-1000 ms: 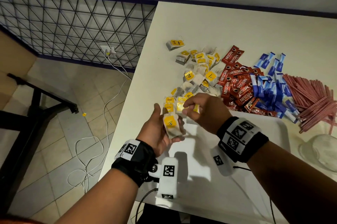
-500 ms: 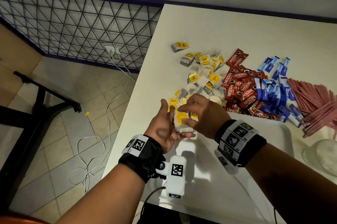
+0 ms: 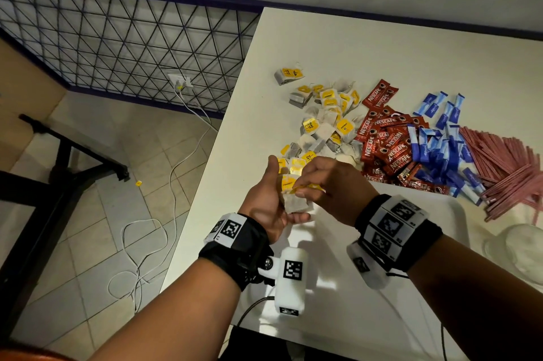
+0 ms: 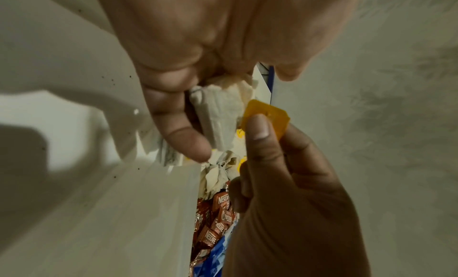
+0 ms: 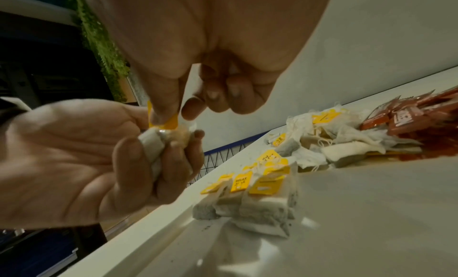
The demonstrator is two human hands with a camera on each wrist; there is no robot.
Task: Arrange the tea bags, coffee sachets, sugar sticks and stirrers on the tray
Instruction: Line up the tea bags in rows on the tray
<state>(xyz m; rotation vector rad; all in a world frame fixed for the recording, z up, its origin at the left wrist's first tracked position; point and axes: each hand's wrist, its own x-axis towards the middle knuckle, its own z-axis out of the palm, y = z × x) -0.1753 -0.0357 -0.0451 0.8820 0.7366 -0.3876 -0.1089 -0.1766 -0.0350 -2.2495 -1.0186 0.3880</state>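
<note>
My left hand [image 3: 271, 200] is palm up over the white tray's [image 3: 338, 319] far-left corner, its fingers [image 5: 138, 156] curled round a small bundle of tea bags [image 3: 295, 204]. My right hand [image 3: 332, 187] pinches a yellow tag [image 4: 270, 113] of that bundle between thumb and forefinger. A short row of tea bags [image 5: 260, 197] stands in the tray's corner just beyond. On the table behind lie a loose pile of tea bags [image 3: 326, 122], red coffee sachets [image 3: 385, 144], blue sugar sticks [image 3: 440, 152] and pink stirrers [image 3: 505, 166].
A clear cup [image 3: 520, 252] sits at the tray's right end. The table's left edge [image 3: 205, 184] drops to a tiled floor with a white cable [image 3: 164, 228], a black stand [image 3: 58, 166] and a wire fence [image 3: 117, 37].
The right hand's fingers have moved in onto the bundle in the left palm and now pinch a yellow tag. The left hand's fingers have curled closer round the bags.
</note>
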